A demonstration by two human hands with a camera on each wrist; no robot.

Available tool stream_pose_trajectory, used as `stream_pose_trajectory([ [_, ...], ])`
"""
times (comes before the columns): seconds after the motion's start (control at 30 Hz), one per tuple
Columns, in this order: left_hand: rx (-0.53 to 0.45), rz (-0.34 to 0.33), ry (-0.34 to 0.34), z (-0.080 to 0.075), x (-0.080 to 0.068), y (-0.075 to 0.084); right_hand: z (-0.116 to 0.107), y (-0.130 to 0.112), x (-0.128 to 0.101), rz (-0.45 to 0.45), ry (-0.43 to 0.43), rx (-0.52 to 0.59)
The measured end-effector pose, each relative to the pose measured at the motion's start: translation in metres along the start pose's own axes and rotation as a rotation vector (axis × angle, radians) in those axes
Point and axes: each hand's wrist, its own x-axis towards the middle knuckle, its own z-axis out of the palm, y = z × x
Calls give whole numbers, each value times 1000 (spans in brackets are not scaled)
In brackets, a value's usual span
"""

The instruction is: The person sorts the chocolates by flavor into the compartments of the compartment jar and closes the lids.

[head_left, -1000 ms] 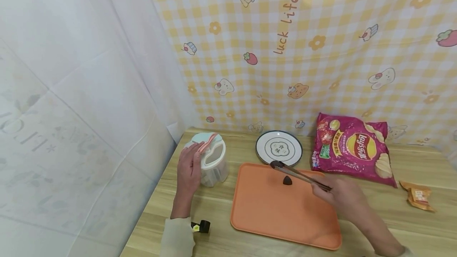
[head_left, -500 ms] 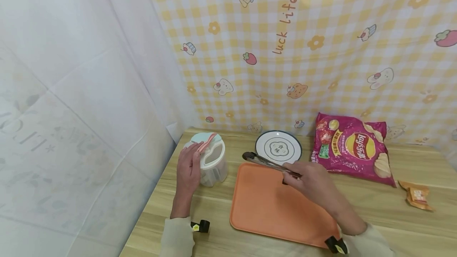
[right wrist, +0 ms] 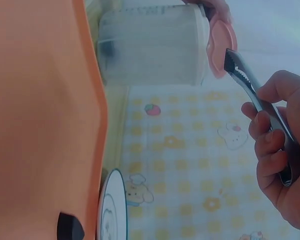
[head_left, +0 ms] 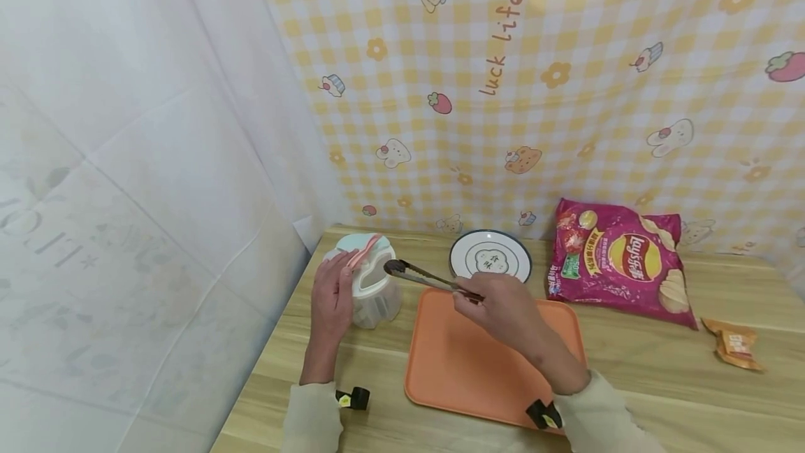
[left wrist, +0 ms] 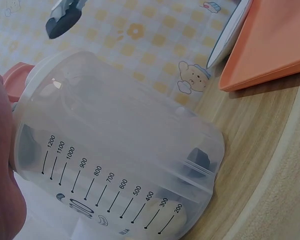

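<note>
My left hand [head_left: 342, 279] holds the side of a translucent measuring jar [head_left: 377, 289] with a raised pink flap lid [head_left: 363, 252] at the table's back left. The jar [left wrist: 115, 150] has a dark piece [left wrist: 197, 160] at its bottom. My right hand [head_left: 470, 296] grips metal tongs [head_left: 421, 275]. Their dark tips [left wrist: 65, 17] hover just over the jar's open top, and I see nothing between them. In the right wrist view the tongs [right wrist: 250, 85] reach to the pink lid [right wrist: 221, 47]. Another dark piece [right wrist: 70, 227] lies on the orange tray [right wrist: 40, 125].
The orange tray [head_left: 478, 376] lies mid-table under my right forearm. Behind it stands a round white plate [head_left: 490, 257]. A pink chips bag [head_left: 619, 261] and a small orange snack packet [head_left: 736, 344] lie to the right. Curtains close the back and left.
My right hand has carried the tongs left from above the tray to the jar's mouth. The left hand and jar have stayed still.
</note>
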Motion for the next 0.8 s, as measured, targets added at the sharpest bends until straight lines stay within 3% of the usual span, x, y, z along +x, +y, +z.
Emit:
stream_pose_trajectory([
  [0.3,12,-12,-12,0,0,2,18,-13,10,21,24,17],
  [0.8,-10,7,3,0,0,1,41,-26,12,70,-28,26],
])
